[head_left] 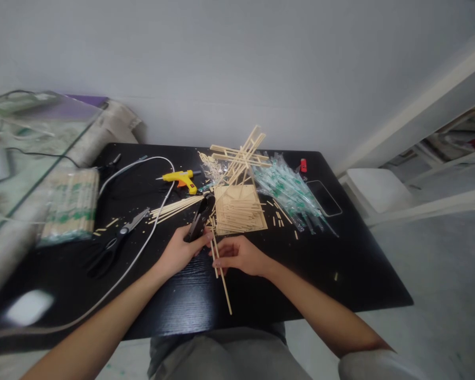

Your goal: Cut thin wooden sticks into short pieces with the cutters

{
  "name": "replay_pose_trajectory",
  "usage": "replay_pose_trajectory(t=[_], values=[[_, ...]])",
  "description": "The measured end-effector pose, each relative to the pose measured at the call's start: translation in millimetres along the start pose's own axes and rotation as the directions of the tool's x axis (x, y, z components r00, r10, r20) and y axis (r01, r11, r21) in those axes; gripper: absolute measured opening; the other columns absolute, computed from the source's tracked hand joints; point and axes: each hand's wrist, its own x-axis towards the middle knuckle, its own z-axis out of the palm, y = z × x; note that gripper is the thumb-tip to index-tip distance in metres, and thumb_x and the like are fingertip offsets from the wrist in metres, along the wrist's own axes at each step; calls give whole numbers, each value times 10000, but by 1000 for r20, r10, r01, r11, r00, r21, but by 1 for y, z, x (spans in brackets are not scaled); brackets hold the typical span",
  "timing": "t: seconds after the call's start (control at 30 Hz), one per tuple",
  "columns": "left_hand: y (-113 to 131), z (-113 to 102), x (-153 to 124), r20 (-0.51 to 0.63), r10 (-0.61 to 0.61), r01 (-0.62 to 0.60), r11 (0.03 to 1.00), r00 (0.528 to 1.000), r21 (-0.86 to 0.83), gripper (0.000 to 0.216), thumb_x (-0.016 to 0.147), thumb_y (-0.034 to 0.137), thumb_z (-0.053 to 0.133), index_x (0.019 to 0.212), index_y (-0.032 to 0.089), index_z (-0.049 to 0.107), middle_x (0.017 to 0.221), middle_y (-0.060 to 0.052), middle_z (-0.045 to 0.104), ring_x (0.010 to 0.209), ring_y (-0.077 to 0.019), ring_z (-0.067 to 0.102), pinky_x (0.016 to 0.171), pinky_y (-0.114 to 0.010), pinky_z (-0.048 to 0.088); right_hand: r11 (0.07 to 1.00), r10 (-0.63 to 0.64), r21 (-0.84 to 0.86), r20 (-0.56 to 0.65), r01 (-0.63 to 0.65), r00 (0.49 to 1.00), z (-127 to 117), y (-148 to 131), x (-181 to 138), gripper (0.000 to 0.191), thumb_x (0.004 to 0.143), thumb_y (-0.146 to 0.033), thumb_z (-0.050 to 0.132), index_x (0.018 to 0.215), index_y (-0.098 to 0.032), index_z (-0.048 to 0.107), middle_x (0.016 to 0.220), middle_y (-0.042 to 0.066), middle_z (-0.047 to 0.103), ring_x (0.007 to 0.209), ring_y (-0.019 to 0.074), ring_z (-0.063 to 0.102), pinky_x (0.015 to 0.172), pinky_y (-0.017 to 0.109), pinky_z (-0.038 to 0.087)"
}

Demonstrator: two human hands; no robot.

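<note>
My left hand (181, 252) is closed around a black hand tool (198, 221) that looks like pliers or cutters; its jaws are hard to make out. Two thin wooden sticks (225, 287), one longer than the other, hang in the fingers of my right hand (242, 256) and slant down toward the table's front edge. Their upper ends meet my left fingertips. Just beyond both hands is a windmill-like model built of sticks, with crossed lattice blades (243, 157) above a square stick base (241, 228).
A yellow glue gun (185, 179), loose sticks (176, 208) and scissors (121, 236) are at left, near a white cable (155, 227). A bagged stick bundle (69, 203) stands farther left. Green-printed plastic wrappers (287, 187), a phone (324, 198) and a red object (303, 165) lie right.
</note>
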Motion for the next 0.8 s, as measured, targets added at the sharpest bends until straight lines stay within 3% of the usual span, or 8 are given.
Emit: replay_pose_trajectory(t=[0.8], values=[[-1, -1, -1, 28, 4, -3, 999, 1000, -36, 350, 795, 491, 728, 827, 149, 666, 509, 54, 507, 447, -86, 408, 470, -225, 343, 1000, 27, 8, 16, -28, 999, -1, -2, -1, 445, 656, -398, 913, 947, -127, 712, 727, 5, 725, 625, 138, 697, 605, 261, 572]])
